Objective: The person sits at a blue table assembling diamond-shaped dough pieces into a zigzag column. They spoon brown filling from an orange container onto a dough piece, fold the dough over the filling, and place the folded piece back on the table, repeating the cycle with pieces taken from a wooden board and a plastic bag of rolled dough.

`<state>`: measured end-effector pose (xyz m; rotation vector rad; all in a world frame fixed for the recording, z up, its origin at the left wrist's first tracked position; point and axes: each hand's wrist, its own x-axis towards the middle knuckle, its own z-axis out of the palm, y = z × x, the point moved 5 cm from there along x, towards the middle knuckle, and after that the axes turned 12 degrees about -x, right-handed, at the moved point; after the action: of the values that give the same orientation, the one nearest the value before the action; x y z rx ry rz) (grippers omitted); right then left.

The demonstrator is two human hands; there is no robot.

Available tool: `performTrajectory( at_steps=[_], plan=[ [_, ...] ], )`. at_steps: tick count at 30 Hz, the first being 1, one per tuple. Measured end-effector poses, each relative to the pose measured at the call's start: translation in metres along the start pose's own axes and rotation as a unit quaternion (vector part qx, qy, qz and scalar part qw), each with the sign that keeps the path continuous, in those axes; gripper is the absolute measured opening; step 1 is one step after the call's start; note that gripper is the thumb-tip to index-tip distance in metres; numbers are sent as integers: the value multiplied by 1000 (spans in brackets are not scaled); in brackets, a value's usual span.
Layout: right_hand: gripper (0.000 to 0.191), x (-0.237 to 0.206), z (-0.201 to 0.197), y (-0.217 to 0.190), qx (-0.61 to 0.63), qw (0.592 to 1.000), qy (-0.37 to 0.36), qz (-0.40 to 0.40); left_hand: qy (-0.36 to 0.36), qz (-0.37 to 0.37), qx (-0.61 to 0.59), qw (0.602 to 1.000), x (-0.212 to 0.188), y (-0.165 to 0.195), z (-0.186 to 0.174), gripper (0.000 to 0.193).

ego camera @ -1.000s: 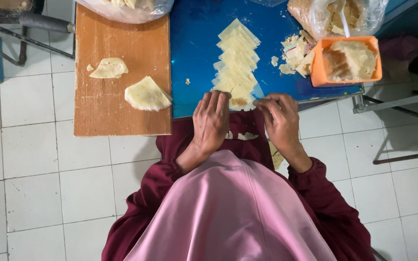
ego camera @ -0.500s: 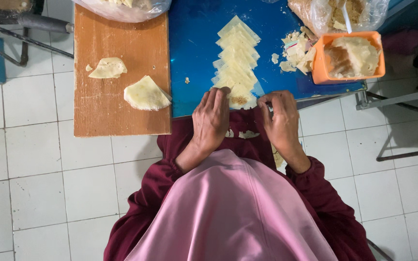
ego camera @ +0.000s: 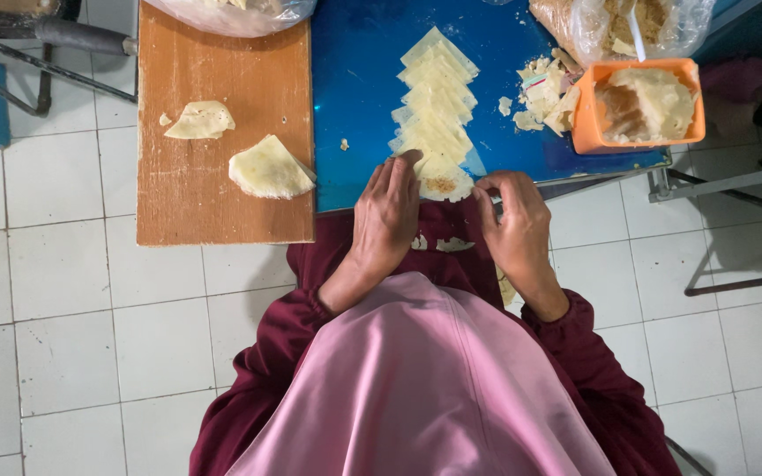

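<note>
Resting palm-down at the near edge of the blue table (ego camera: 354, 79), the left hand (ego camera: 387, 216) lies flat with its fingers stretched forward and close together, the fingertips pressing on the nearest pastry wrapper (ego camera: 441, 181); it grips nothing. The right hand (ego camera: 515, 225) sits just beside it, knuckles up and fingers curled inward at the table's edge next to that same wrapper; whether it pinches anything cannot be told. Both forearms, in dark red sleeves, run back toward the body.

The wrapper under the left fingertips carries a spot of brownish filling and is the closest piece of a row of pale wrappers (ego camera: 434, 97) overlapping one another and running away from the hands across the blue top. To the left, a wooden board (ego camera: 213, 203) holds two folded pastries (ego camera: 268, 167), well apart from the hands. Right of the row lie dough scraps (ego camera: 544, 92), and beyond them stands an orange tub (ego camera: 586, 123) with a pale filling. Clear plastic bags sit at the far edge. The floor is white tile (ego camera: 55, 264).
</note>
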<state>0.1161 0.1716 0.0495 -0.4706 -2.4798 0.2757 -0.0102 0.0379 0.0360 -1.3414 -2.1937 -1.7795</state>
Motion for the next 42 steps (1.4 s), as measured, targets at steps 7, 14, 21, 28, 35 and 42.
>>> performTrajectory(
  at_steps=[7, 14, 21, 28, 35, 42],
  plan=[
    [16, 1, -2, -5, 38, 999, 3, 16, -16, 5, -29, 999, 2, 7, -1, 34],
    [29, 0, -3, -16, 38, 999, -9, -28, -41, 1, -45, 998, 6, 4, 6, 39],
    [28, -2, 1, -16, 36, 996, -16, -78, -70, -60, -99, 991, 8, -5, 17, 38],
    [10, 4, 12, -3, 46, 997, -25, -58, -129, 37, -81, 988, 3, 5, 7, 38],
    [10, 26, 18, 0, 50, 998, -26, -40, -104, 88, -10, 991, 19, -3, 12, 13],
    [17, 23, 14, -10, 45, 994, -18, -95, -93, 67, -18, 993, 26, -5, 15, 10]
  ],
)
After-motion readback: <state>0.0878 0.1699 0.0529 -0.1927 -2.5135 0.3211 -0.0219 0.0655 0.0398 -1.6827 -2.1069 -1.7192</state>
